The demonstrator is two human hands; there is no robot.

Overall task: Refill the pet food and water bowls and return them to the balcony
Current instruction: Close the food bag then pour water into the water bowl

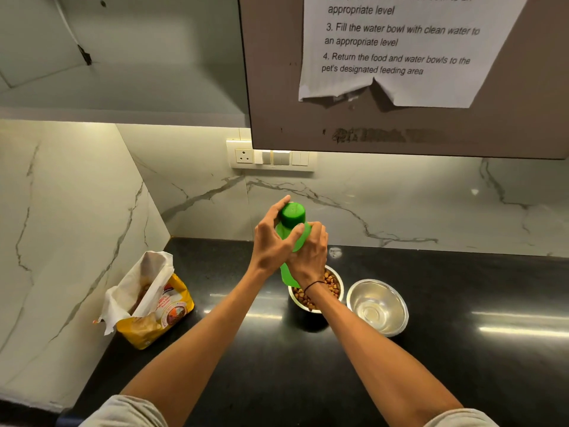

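Kibble already fills the food bowl (334, 285), and the water bowl (378, 306) just to its right holds clear water, both standing on the black desk (431, 349). We have the green bottle (292, 229) raised above the food bowl: our right hand (308, 257) is clamped around its body, while our left hand (271, 238) has thumb and fingers closed on the cap (292, 214). We judge we are working the cap, though which way it turns we cannot tell.

Spilling is the main risk. If the cap is loose and the bottle tips, water would fall straight onto the kibble beneath and soak it. Twisting hard with the bottle off the desk could also make it slip from our right hand and knock 1 of the 2 bowls. The open food bag (147, 300) near the wall leans and could topple if bumped. Neither bowl has gone to the balcony yet.
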